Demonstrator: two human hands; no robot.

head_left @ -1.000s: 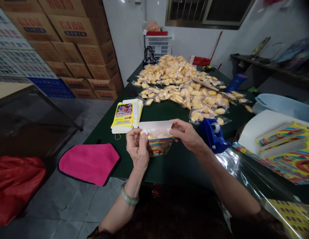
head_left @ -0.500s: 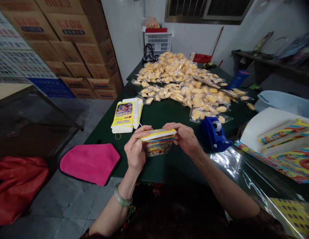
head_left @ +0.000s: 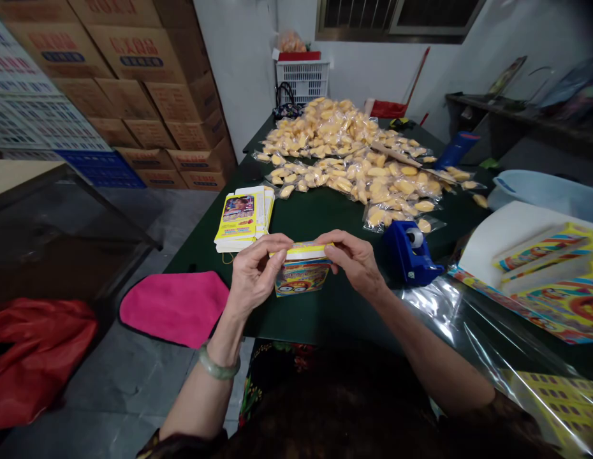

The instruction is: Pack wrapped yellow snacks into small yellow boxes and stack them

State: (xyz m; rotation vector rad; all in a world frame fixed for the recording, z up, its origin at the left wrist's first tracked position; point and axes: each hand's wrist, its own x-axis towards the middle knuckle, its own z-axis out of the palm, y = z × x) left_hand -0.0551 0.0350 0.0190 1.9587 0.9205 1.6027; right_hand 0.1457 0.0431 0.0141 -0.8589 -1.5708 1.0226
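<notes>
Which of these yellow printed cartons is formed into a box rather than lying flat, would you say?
The yellow-topped cardboard carton held between the left hand and right hand is box-shaped; those in the stack to its left lie flat.

The only view looks out from the person's head, facing forward and tilted down over the dark green counter (head_left: 325,322). The left hand (head_left: 253,274) and right hand (head_left: 354,261) reach in from the bottom edge, close to the lens and just below the middle of the frame. The wide view bends lines near its edges and takes in stacked cardboard boxes (head_left: 134,102) on the left, the floor (head_left: 134,389) below them, a white basket (head_left: 302,81) farther off beyond the counter, and a window (head_left: 396,16) along the top edge.
</notes>
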